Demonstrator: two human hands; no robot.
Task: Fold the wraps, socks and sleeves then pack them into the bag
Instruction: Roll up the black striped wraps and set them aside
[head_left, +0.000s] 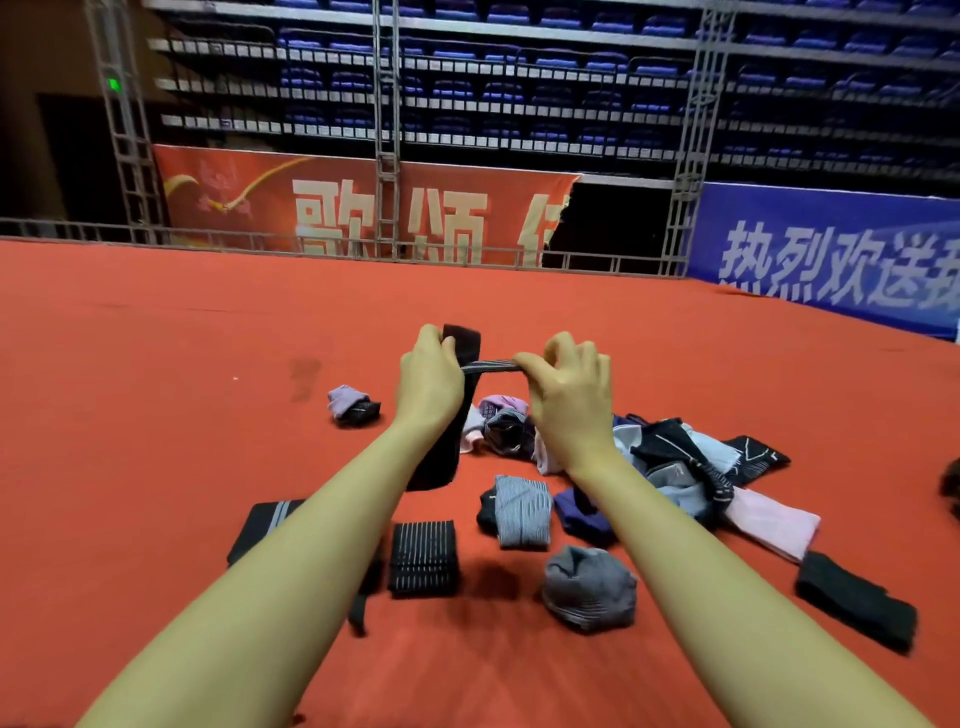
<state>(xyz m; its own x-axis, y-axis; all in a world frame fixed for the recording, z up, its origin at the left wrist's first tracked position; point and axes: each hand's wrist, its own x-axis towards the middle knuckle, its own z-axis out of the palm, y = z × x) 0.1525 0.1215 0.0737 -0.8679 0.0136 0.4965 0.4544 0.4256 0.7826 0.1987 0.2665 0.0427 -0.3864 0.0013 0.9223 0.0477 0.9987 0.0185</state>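
Left hand (429, 375) gripping black wrap (464, 347), right hand (569, 397) pinching its striped end at 3 o'clock; loose pile (670, 462) at 5 o'clock on red carpet (156, 415).

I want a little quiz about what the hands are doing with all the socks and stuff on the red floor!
1. True or false: both hands hold the same black wrap.
2. Which lies nearest the camera on the red carpet? A) the grey rolled sock B) the lilac sock bundle C) the pink sleeve
3. Fill in: the left hand grips the wrap's top while the right hand pinches its ____ strap.

Key: 1 true; 2 A; 3 striped
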